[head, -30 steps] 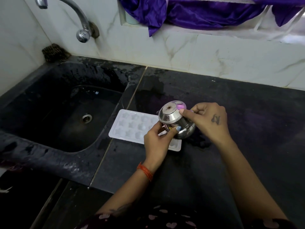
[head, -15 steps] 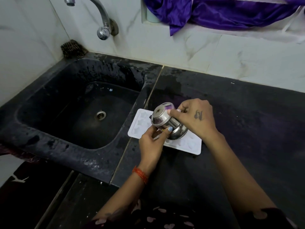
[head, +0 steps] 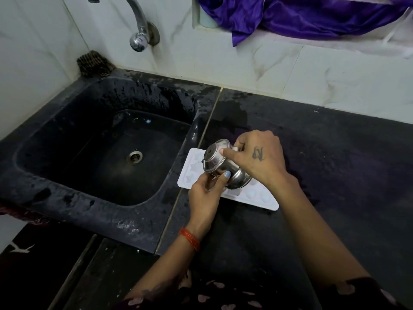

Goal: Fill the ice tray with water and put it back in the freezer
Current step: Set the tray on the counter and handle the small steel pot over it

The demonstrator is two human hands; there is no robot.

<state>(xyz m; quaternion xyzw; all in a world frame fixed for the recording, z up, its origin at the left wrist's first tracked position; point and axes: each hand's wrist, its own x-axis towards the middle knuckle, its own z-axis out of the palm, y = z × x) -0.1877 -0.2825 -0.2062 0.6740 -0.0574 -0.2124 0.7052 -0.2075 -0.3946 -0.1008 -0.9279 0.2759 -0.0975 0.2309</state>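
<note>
Right hand: the right hand (head: 257,157) gripped the steel pot (head: 221,167) from above and behind, forefinger laid along its upper side, the other fingers curled round its far side.
Left hand: the left hand (head: 206,193) held the pot from below, thumb pressed on its near wall; the remaining fingers were hidden under it.
Pot: tipped over on its side between both hands, base turned toward the sink, mouth facing down at the tray. Whether water was running out could not be told.
Ice tray: the white ice tray (head: 257,198) lay flat on the worktop directly under the hands, its left end just beside the sink edge, its right end reaching past the right wrist.
Handling, tray: judged light and thin, likely plastic that flexes if lifted by one end. Once filled, the shallow moulds would probably spill at any tilt, so the best hold looked like both short ends, kept level.
Handling, pot: smooth polished metal, probably slippery when wet; two hands seemed a sound grip.
Worktop: the dark worktop (head: 335,175) showed wet patches beyond the hands.
Sink: the black sink (head: 67,198) sat left of the hands, the tap (head: 138,30) above and beyond it.
Further out: a purple cloth (head: 312,16) hung on the ledge beyond the hands.
</note>
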